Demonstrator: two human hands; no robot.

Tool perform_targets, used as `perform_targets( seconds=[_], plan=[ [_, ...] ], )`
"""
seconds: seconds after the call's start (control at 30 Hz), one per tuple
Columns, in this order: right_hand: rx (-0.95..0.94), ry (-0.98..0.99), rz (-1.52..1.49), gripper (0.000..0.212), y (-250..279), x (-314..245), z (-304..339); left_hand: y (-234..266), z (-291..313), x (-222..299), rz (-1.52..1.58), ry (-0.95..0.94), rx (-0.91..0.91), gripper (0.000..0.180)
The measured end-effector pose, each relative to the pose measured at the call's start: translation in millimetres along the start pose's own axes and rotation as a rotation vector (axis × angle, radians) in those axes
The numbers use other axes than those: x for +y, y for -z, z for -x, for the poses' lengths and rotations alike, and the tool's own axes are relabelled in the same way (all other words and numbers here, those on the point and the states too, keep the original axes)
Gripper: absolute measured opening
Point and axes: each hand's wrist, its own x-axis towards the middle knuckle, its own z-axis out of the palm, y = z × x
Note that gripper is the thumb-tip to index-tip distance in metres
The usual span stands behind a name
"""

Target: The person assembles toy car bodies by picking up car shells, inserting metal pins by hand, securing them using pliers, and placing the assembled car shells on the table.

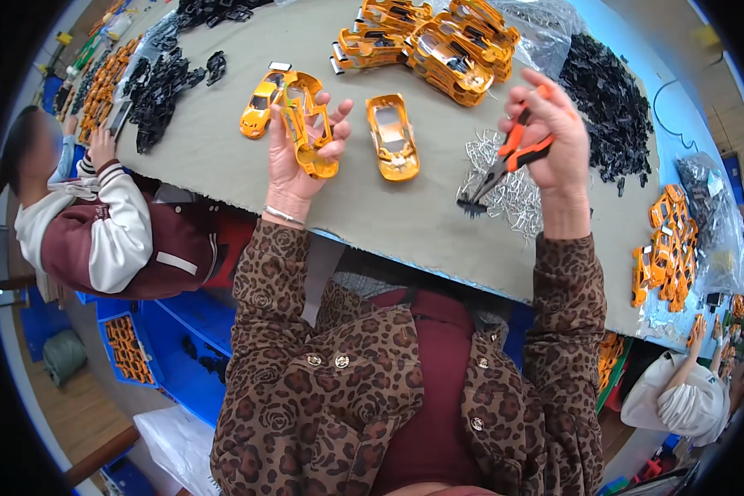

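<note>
My left hand is closed around an orange toy car body shell, its hollow inside facing up. My right hand grips a pair of pliers with orange and black handles. The jaws point down to the left, at a small black part; whether they pinch it or only overlap it I cannot tell. Below the pliers spreads a heap of thin silvery metal pieces. An upturned orange car shell lies between my hands. Just beyond my left hand stands an upright orange toy car.
Orange car shells are piled at the far middle. Small black parts lie heaped at the far right and far left. More orange cars sit at the right. One co-worker sits at the left, another at the lower right.
</note>
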Motion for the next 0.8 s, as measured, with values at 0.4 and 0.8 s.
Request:
perform_targets(
  seconds=[0.4,0.8],
  plan=[
    [0.074,0.435,-0.481,0.028,76.0,-40.5,49.3,-0.7,-7.8,-90.4,0.260,0.491,-0.023,0.074],
    [0.131,0.447,-0.542,0.031,26.4,-16.4,73.9,-15.2,-6.5,-92.6,0.093,0.372,0.151,0.066]
  ],
)
